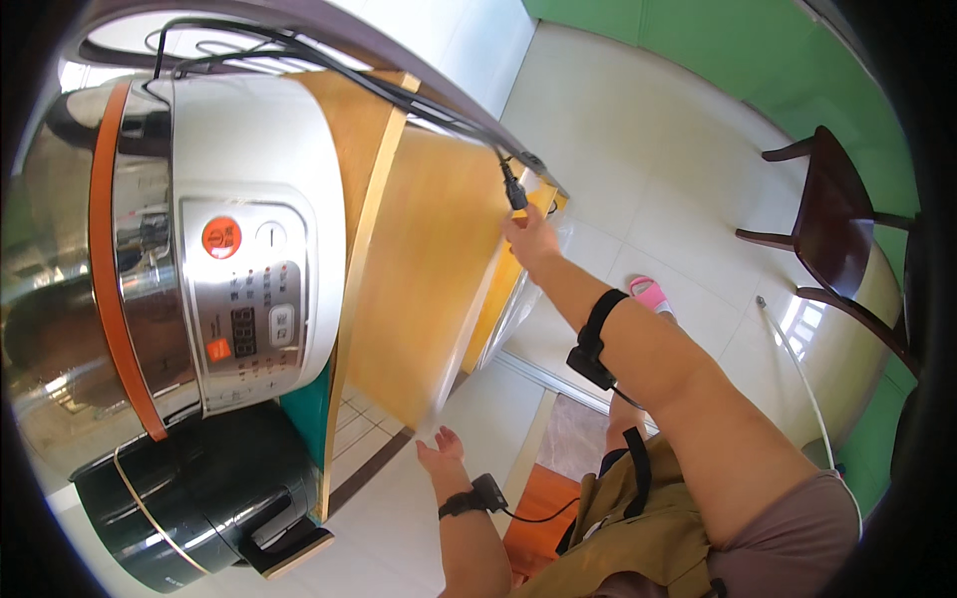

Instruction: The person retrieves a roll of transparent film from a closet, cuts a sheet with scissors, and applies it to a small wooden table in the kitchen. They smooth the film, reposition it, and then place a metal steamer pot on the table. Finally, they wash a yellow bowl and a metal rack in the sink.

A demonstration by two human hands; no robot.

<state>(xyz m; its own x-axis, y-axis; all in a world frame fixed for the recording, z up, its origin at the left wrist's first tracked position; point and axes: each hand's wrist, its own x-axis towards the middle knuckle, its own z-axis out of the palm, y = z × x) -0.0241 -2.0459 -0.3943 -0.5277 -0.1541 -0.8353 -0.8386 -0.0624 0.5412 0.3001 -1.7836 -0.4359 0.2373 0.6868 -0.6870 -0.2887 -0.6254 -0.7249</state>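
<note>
A black power plug (514, 194) on a cord sits at the fingertips of my right hand (532, 243), which appears to pinch its end. Just beside those fingers is the edge of a light wooden panel (426, 269), blurred, with a pale strip along its border. My left hand (442, 451) is close to the panel's lower corner, palm turned up and fingers apart, with nothing in it. Whether it touches the corner cannot be made out. Black cables (299, 48) run from behind a white electric cooker (247, 142) toward the plug.
The cooker has a steel upper part and a control panel. A black appliance with a handle (284, 549) stands beside it on a wooden shelf unit (366, 194). A dark wooden chair (834, 217) and a white hose (796, 355) are to the right. Straps with small devices circle both forearms.
</note>
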